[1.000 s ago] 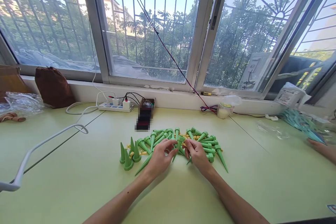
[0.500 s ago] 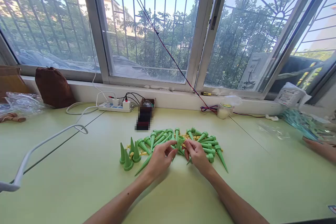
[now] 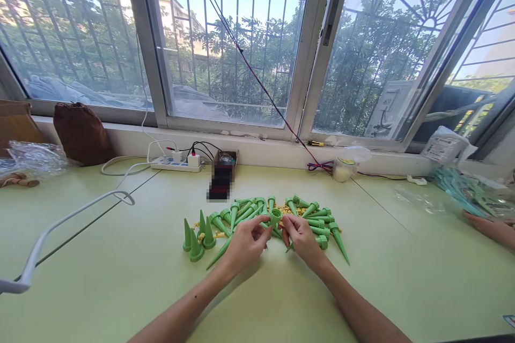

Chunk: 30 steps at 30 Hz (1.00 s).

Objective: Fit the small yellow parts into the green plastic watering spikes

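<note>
Between the thumb and fingers of my left hand (image 3: pixel 247 240) is a green plastic watering spike (image 3: pixel 276 218), its round open end turned up toward me. Close beside its rim, my right hand (image 3: pixel 301 236) pinches a small yellow plastic piece (image 3: pixel 281 223), mostly covered by the fingertips. A pile of similar green spikes (image 3: pixel 317 220) spreads behind and beside both hands. Loose yellow pieces (image 3: pixel 293 210) lie among them. Left of my left hand, several spikes (image 3: pixel 196 249) stand upright on their caps, points up.
A power strip (image 3: pixel 177 165) and a small box (image 3: pixel 226 157) sit near the window wall. A white cable (image 3: pixel 76 214) arches over the left side. At the back stands a jar (image 3: pixel 343 170). Another person's hand (image 3: pixel 488 225) is at far right, by clear teal plastic wrapping (image 3: pixel 458 187).
The spike in my left hand has tilted, so its open end faces me more. My right hand has barely moved. The other person's hand at far right has shifted slightly.
</note>
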### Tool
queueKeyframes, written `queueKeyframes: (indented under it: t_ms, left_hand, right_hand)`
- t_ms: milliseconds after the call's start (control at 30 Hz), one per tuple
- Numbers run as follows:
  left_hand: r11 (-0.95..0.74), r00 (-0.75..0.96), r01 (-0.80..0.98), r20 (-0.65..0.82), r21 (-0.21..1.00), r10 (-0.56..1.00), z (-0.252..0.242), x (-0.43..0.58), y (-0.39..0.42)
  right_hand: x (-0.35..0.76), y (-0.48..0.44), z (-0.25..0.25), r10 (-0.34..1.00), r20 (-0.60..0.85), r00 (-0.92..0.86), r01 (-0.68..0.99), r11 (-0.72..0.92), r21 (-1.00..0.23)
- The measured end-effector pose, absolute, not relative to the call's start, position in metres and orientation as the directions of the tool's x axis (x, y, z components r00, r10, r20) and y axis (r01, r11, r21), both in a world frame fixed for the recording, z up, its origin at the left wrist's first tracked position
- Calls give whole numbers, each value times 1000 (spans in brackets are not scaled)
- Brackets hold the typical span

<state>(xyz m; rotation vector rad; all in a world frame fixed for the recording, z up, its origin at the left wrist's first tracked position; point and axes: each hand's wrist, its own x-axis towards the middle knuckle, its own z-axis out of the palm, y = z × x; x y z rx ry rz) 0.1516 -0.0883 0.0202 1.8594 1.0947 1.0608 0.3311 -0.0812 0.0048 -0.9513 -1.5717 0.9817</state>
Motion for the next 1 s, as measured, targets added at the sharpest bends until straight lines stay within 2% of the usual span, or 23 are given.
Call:
queueKeyframes:
  t_ms: [567, 1000]
  left_hand:
    - [-213, 311, 116, 168, 970, 935, 18, 155, -82]
    - [-146, 272, 20, 135, 989, 953, 23, 155, -81]
  right_hand:
    - [331, -80, 3, 920, 346, -186, 122, 371, -921]
    - [329, -81, 3, 904, 332, -270, 125, 375, -919]
